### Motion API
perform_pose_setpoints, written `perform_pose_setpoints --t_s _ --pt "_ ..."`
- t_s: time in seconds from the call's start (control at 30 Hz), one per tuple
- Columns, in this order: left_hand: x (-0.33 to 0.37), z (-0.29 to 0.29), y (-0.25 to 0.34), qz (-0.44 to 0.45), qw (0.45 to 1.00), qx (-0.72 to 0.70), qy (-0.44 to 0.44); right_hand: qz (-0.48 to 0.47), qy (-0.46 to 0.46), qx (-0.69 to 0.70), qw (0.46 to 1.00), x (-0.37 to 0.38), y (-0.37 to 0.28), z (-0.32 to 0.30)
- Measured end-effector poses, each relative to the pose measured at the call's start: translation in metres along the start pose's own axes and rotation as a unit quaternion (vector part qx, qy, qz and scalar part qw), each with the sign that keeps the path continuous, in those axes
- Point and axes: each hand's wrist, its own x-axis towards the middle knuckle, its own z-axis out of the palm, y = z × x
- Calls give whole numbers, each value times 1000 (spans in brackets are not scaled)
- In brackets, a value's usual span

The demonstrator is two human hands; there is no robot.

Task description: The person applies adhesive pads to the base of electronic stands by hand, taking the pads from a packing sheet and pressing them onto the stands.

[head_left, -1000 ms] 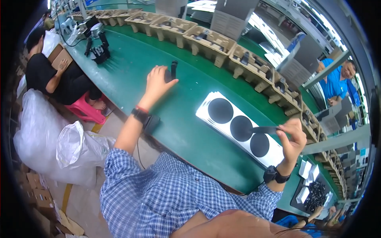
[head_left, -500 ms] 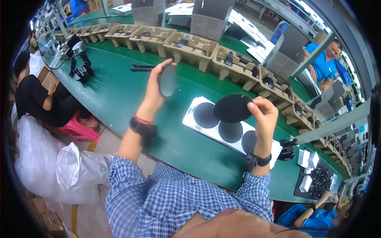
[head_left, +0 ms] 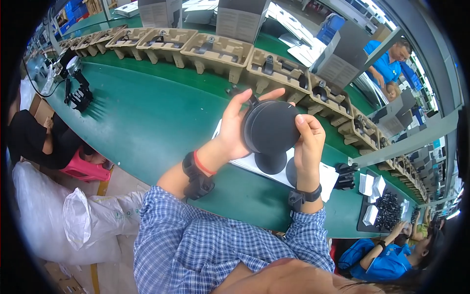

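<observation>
My left hand (head_left: 230, 132) holds a round, dark disc-shaped base (head_left: 247, 128) with a short black arm (head_left: 252, 100) sticking out on its far side. In my right hand (head_left: 308, 144), thumb and fingers pinch the right edge of a thin black round pad (head_left: 275, 126). The pad lies over the base's face, nearly lined up with it and covering most of it. Whether it is stuck down, I cannot tell. Beneath both hands lies a stack of white sheets (head_left: 327, 182) bearing black circles (head_left: 271, 163), partly hidden by the hands and the pad.
Brown moulded trays (head_left: 218, 51) with black parts line the green bench's (head_left: 142, 117) far side. A black robot-like hand (head_left: 79, 95) stands at left, another black device (head_left: 345, 176) at right. A dark mat (head_left: 364, 220) carries small black parts. Co-workers sit left and right; another stands across.
My left hand has moved right with the base, and my right hand slightly left with the pad. The pad, earlier apart from the base, now covers its face.
</observation>
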Motion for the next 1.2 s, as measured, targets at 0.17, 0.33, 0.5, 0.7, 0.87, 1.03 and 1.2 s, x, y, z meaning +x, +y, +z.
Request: perform_pose_setpoints --t_s 0.17,0.33,0.5,0.7,0.87,1.03,1.2 --pt "-1 -1 2 9 1000 10 0 -18 -11 -7 1000 0 6 5" --pt "-3 -4 6 12 1000 19 2 -23 -11 -17 1000 0 11 10" --pt "-5 -4 9 16 1000 23 7 -33 -11 -26 999 3 14 14" --pt "-7 -9 12 17 999 28 0 -60 6 -46 997 1 19 23" --pt "-10 -13 12 20 999 35 -11 -84 21 -69 994 0 24 28" --pt "-15 -15 16 46 985 161 -43 -132 29 -119 984 1 29 35" --pt "-16 -10 21 45 982 181 -41 -217 53 -210 952 3 30 37"
